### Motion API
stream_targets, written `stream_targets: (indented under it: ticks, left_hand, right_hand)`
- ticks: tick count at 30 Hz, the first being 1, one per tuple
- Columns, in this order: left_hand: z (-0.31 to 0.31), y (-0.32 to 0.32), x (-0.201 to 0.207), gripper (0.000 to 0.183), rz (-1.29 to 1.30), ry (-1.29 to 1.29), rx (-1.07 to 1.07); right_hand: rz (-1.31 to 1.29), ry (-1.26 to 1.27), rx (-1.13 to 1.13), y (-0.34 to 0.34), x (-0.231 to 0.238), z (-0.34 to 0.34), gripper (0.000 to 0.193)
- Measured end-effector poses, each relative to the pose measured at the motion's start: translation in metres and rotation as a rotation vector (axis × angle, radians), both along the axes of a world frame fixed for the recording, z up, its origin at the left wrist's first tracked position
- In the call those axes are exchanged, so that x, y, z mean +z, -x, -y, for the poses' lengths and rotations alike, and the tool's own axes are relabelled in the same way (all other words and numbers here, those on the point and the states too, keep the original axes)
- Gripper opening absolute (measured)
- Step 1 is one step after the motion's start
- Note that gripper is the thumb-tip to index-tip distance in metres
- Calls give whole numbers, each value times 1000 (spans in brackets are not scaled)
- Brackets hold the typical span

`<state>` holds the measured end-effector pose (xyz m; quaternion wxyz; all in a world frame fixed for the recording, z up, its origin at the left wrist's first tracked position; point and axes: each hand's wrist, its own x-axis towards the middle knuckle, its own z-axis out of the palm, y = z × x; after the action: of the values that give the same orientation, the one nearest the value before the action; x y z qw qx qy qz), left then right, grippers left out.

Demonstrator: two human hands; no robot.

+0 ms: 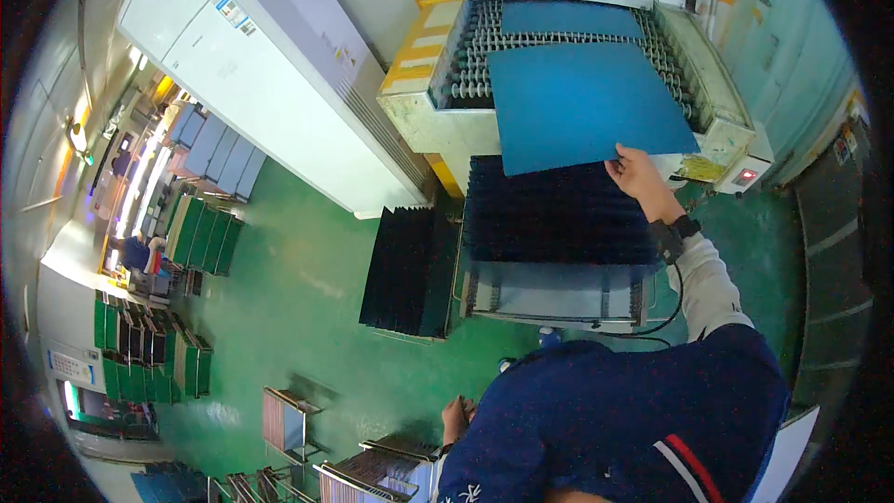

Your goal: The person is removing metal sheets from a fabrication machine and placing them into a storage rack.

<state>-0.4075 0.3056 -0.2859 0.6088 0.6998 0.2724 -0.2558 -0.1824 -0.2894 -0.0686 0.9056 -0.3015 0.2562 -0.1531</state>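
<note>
Flat sheet (587,102) in hand (635,173), ridged rollers (472,65)

Two blue sheets (587,98) at one roller conveyor (442,121)
Two hands (637,174); two nearby racks (559,319) of dark panels (559,214).

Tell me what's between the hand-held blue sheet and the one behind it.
In the head view, a narrow strip of rollers separates the held sheet from the farther sheet.

A blue-and-white label (235,14) is borne on the white upright cabinet (270,74). Green floor (298,265) is seen by its foot. Grey panels (216,154) and green-panelled racks (200,235) are ranged to its left; a metal-framed rack (292,427) is stood well apart from it.
</note>
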Motion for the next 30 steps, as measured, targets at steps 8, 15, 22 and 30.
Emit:
stream_targets:
  ticks: [8, 15, 22, 30]
  left_hand:
    - [3, -4, -14, 28, 15, -90, -82]
    - [2, -6, -21, 25, 141, -49, -114]
    - [4, -7, -22, 26, 143, -74, -154]
    - [3, -4, -26, 27, 120, -32, -64]
  right_hand:
    - [-101, -16, 172, -16, -15, 1, 17]
    - [-64, -41, 90, -35, -19, 3, 12]
    - [-44, -60, 75, -55, -31, 15, 13]
    - [-83, -53, 67, -68, -33, 13, 16]
